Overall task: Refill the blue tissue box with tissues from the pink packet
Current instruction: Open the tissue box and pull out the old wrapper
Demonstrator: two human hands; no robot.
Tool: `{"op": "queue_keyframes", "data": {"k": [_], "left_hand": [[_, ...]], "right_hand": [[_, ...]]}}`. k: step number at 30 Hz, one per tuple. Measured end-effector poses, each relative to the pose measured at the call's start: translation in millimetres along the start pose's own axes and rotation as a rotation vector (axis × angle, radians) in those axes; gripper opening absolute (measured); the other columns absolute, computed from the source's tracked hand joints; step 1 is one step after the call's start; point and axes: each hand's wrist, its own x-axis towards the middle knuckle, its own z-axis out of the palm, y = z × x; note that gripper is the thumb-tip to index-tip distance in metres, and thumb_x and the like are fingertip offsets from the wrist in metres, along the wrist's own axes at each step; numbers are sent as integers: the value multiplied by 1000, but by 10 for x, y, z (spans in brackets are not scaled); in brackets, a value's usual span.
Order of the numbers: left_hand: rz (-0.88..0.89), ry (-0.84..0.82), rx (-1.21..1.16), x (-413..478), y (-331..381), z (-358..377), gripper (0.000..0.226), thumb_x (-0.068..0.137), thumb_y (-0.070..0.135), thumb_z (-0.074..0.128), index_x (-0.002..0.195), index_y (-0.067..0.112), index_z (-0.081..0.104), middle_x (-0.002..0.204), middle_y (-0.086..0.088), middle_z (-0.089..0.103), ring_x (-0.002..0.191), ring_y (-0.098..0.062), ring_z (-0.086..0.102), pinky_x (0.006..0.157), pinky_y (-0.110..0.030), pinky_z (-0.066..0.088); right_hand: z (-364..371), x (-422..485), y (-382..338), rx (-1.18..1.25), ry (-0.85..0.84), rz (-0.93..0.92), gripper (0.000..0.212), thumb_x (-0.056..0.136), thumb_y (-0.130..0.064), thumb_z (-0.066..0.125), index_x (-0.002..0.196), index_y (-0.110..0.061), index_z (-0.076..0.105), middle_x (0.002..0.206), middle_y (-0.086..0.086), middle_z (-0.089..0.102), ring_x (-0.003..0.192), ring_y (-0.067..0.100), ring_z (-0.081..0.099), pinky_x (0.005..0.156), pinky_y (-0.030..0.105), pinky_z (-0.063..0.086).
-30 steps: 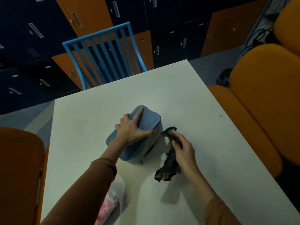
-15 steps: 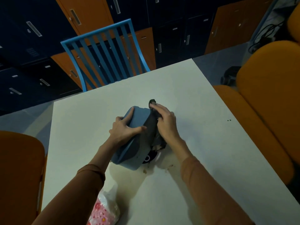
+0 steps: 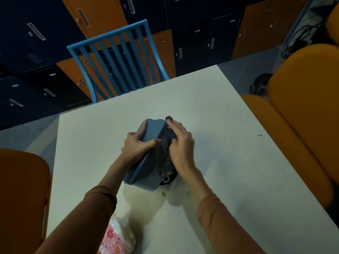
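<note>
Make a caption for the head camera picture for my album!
Left hand grips the tilted blue tissue box on the white table; right hand holds a dark crumpled sheet against it.

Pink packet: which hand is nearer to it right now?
Left. The left hand grips the blue tissue box just beyond the pink packet; the right hand lies on the box's other side, farther off.

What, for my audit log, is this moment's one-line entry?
left hand: grips blue tissue box | right hand: on dark wad against box | pink packet: near table edge, untouched
</note>
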Motion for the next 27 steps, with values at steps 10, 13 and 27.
{"op": "queue_keyframes", "data": {"k": [10,13,27], "left_hand": [[33,-26,-200,-232,143,-132,101,63,59,64,151,37,21,118,-4,59,88,-12,63,63,-17,47],[55,-43,-183,-207,136,-98,104,58,63,67,150,40,23,118,-4,62,92,-16,65,71,-22,52],[38,13,-228,-203,134,-106,76,88,36,64,151,32,22,119,0,52,82,-3,57,51,-6,42]], "right_hand": [[-10,-384,301,-147,-87,5,62,86,16,43,137,-19,50,144,-3,45,104,15,42,95,24,44],[-24,-44,177,-172,-62,-47,62,85,18,40,137,-15,50,139,1,50,106,21,45,90,15,35],[13,-415,479,-12,-152,-38,78,86,10,54,149,-25,24,145,3,35,129,16,43,104,33,43]]}}
